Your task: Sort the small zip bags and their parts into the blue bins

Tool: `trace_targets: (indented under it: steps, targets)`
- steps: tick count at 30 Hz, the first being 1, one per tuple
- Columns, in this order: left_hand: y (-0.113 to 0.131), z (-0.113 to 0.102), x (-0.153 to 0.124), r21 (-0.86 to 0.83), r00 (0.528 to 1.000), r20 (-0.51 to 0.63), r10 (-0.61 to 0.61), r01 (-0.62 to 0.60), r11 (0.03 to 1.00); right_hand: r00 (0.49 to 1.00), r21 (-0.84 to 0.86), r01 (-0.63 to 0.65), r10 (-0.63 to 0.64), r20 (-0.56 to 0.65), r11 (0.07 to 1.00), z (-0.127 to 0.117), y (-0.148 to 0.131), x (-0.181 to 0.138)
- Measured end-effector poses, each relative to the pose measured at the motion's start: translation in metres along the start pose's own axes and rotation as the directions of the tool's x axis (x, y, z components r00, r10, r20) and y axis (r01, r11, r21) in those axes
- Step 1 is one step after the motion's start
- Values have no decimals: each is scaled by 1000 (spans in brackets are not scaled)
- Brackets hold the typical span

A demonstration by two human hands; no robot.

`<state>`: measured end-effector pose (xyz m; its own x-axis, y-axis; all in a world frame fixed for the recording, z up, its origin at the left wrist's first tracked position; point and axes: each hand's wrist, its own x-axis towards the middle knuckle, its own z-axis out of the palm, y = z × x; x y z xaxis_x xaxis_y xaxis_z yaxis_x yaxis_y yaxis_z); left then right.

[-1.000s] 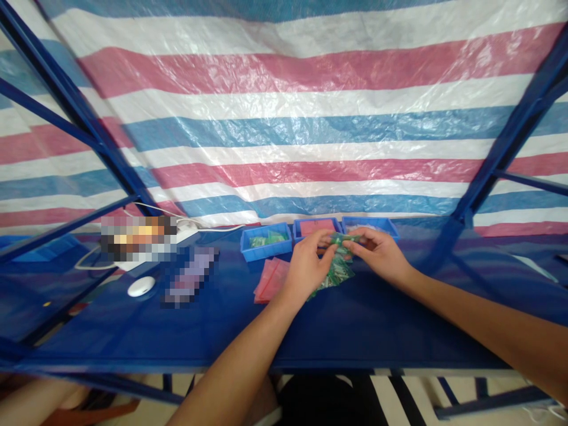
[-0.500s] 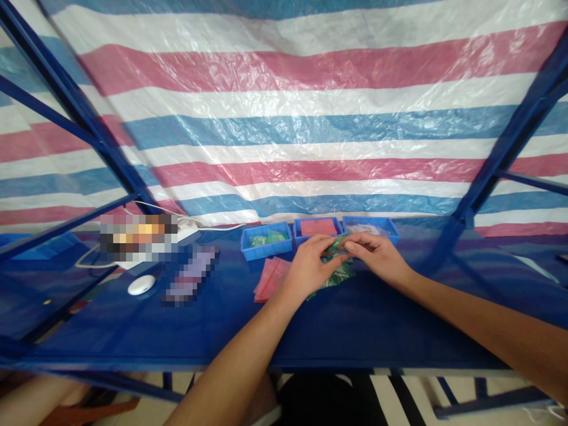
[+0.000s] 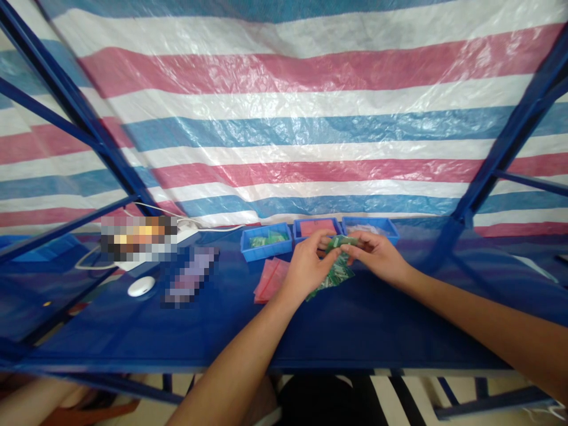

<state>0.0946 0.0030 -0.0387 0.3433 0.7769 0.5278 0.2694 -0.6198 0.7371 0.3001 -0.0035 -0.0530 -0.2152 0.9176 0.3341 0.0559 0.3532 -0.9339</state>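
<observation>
My left hand (image 3: 312,260) and my right hand (image 3: 377,255) are closed on a small flat green piece with white print (image 3: 342,241), held between their fingertips just above the table. Fingers cover both of its ends, and I cannot make out its exact kind. Beneath my hands lies a pile of similar green pieces (image 3: 335,276), partly hidden. Left of the pile, pink plastic bags (image 3: 270,279) lie flat, partly covered by my left forearm.
Along the back stand three blue bins: one with green pieces (image 3: 243,244), one with pink bags (image 3: 296,229), one with clear plastic (image 3: 393,231). A white oval object (image 3: 141,287), a blurred-out slab (image 3: 191,275) and a white power strip (image 3: 189,229) lie left. Striped sheeting (image 3: 284,136) hangs behind.
The green piece between my fingers has turned so its flat printed face shows more. My hands have barely shifted; the bags, pile and bins stay where they were.
</observation>
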Motion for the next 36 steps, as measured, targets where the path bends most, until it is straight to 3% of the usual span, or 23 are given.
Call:
trace_targets:
  steps: [5,8,14,18,23,29,32,36]
  targets:
    - [-2,-2,2,75,996,-73,51,-46,996,984,-23,14,-17,-178,1000,-5,8,6]
    - [1,-1,0,100,990,-24,136,-133,986,973,-25,34,-39,-226,999,-7,11,8]
    - [2,2,-2,57,990,59,130,-133,989,999,26,-13,14,-48,1000,3,-4,-1]
    - [-4,0,-1,40,999,1,53,-53,998,998,-19,-5,4,-55,1000,3,-7,-2]
    - [-11,2,2,-99,997,-72,-42,35,994,988,-136,103,-118,-102,985,-3,-3,2]
    - [-16,7,3,-251,991,-99,-93,66,966,996,-99,90,-87,31,991,-2,-2,-2]
    - [-11,0,3,-94,985,-164,-55,40,995,996,-83,86,-82,44,993,0,-4,-3]
    - [2,-25,6,320,969,-169,181,-120,940,997,-87,77,-75,22,993,1,-7,-4]
